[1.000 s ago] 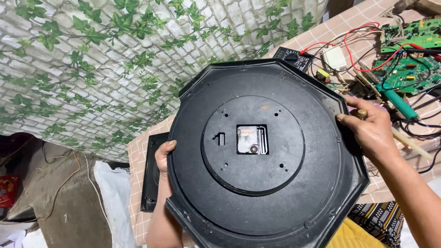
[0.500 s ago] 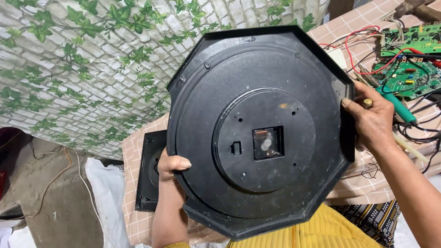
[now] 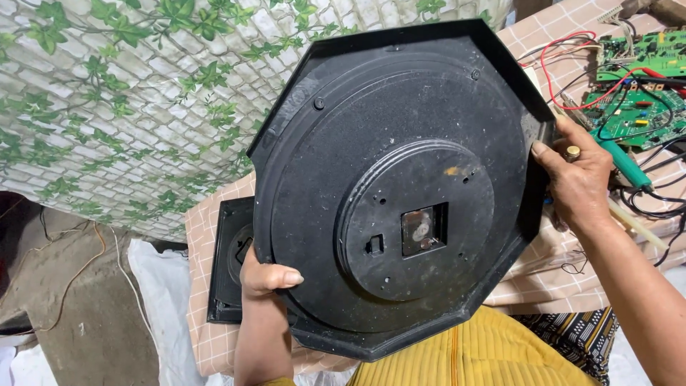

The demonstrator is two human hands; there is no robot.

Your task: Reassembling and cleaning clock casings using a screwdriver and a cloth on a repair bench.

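I hold a large black octagonal clock case [image 3: 400, 179] with its back toward me, tilted over my lap. A raised round disc in its middle has a square opening [image 3: 423, 230] with a small metal part inside. My left hand [image 3: 263, 275] grips the lower left rim, thumb on the back. My right hand [image 3: 575, 175], wearing a ring, grips the right rim.
A table with a checked cloth [image 3: 214, 343] lies under the clock. A smaller black square panel [image 3: 227, 264] rests on it at the left. Green circuit boards [image 3: 639, 78] with red and black wires and a green-handled tool [image 3: 625, 161] sit at the right. A leaf-patterned wall [image 3: 121, 93] is behind.
The clock case has turned clockwise and come closer to the camera. My left hand has shifted along the lower left rim. My right hand stays on the right rim.
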